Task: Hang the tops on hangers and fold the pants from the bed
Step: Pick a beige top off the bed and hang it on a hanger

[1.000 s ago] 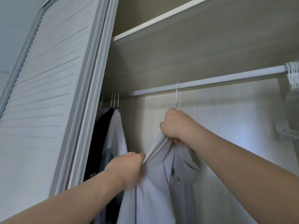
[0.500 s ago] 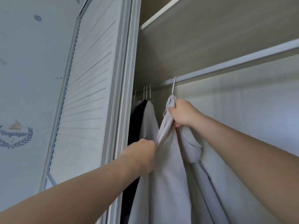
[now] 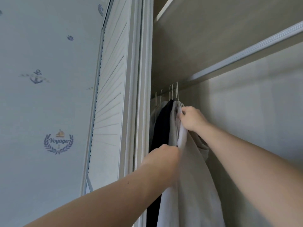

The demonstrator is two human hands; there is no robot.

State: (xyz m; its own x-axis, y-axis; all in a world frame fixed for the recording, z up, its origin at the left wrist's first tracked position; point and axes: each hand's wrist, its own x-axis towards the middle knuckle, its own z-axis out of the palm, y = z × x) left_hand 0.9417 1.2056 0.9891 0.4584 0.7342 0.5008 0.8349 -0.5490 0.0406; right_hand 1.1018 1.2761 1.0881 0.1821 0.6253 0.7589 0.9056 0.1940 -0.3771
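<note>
At the left end of the closet rod [image 3: 246,54], we find the grey top [image 3: 188,185] hanging down, its neck just under a cluster of wire hooks [image 3: 174,90]. The right hand [image 3: 191,118] is curled round the bunched cloth at the neck. The left hand [image 3: 167,154], lower down, grips a fold at the shoulder edge, though its fingertips are hidden from us. We judge this to be the close of hanging this one top: it looks hooked on the rod, and both hands are settling it against its neighbours. The next move, as we read it, calls for checking that the shoulders sit level on the hanger, which we cannot see under the cloth. After that both hands can let go and turn to the bed, which is out of view, for the next piece. A black top [image 3: 164,125] touches the grey one on its left, with a paler garment beyond it. A louvred door [image 3: 111,112] stands beside them, a shelf [image 3: 213,38] runs above the rod, and anchor-print wallpaper [image 3: 49,104] fills the left. We think the tight pack of clothes and hooks near the door frame could snag, and so could the hood [image 3: 204,150] drooping under the right forearm
</note>
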